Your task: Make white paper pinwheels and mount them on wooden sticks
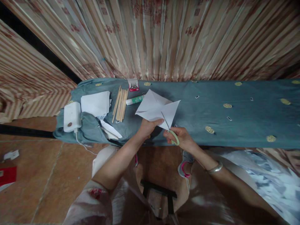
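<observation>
Grip: left hand (pixel 147 126) pinches folded white paper (pixel 156 107) at its near corner, above the blue-clothed table (pixel 234 125); right hand (pixel 184 139) is closed through green-handled scissors (pixel 170 131), blades at the paper's near edge. Risk: the blades lie close to the left thumb; the unsupported sheet may twist and skew the cut.

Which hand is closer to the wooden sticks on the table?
Left. The left hand, holding the white paper, is right of the wooden sticks; the right hand, with the scissors, is farther right.
</observation>
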A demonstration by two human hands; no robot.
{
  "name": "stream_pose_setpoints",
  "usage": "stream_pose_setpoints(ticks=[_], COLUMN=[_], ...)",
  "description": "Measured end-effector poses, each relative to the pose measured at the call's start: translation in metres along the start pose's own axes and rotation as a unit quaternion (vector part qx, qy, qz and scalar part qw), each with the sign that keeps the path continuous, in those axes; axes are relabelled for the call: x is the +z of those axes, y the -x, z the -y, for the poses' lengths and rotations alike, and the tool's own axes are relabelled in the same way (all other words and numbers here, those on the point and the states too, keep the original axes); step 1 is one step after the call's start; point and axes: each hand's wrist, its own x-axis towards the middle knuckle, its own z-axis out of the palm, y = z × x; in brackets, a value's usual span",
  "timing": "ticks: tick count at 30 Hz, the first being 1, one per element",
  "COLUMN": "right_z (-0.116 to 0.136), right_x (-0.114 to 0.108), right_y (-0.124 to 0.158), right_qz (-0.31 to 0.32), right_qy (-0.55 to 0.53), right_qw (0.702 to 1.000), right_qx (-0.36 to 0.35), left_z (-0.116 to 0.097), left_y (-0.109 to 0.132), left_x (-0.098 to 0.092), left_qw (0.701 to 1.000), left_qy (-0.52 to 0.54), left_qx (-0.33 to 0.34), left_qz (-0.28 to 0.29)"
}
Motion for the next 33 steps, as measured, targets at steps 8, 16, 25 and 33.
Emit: stream_pose_setpoints(ticks=[8,16,25,33], right_z=[0.001,-0.003,-0.008,-0.009], right_x=[0.0,-0.015,-0.063,-0.1], right_y=[0.001,0.01,0.029,0.034], right_qz=[0.014,0.087,0.067,-0.169], right_qy=[0.003,0.011,0.268,0.474], right_qw=[1.0,0.994,0.96,0.864], right_qx=[0.016,0.071,0.044,0.002], left_z=[0.002,0.001,0.001,0.016], left_y=[-0.001,-0.009,-0.016,-0.002], left_x=[-0.001,-0.007,-0.019,-0.01], left_qw=[1.0,0.999,0.998,0.999], left_qy=[-0.008,0.011,0.026,-0.021], left_qx=[0.008,0.04,0.051,-0.03], left_qz=[0.007,0.01,-0.018,0.026])
